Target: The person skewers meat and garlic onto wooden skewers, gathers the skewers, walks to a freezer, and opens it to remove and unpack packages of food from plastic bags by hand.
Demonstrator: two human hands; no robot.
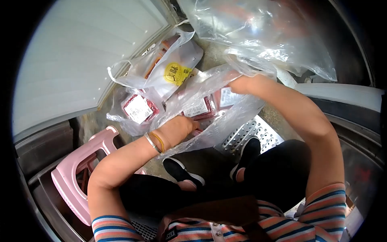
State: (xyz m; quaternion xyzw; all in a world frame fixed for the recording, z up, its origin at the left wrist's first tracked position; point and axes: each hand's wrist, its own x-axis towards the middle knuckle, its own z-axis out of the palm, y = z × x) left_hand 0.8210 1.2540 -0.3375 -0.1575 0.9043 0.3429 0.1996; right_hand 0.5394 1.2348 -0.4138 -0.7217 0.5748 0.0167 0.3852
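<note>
A clear plastic bag (246, 108) is spread wide between my arms, with labelled packs of red contents inside. My left hand (179, 128) reaches into its near side, fingers curled down beside a red pack (198, 108) with a white label. What those fingers close on is hidden. My right hand (240, 84) is at the bag's far right side, close to another pack (227, 98) with a pale label. Plastic and the wrist's angle hide the right fingers. Left of the bag, a red pack (139, 108) with a white label lies in thin plastic.
A white bag with a yellow print (174, 73) holds more packs at the back. A large clear bag (266, 32) bulges at upper right. A pink stool (72, 177) stands at left, below a pale panel (80, 56). Perforated metal (262, 135) lies by my shoes.
</note>
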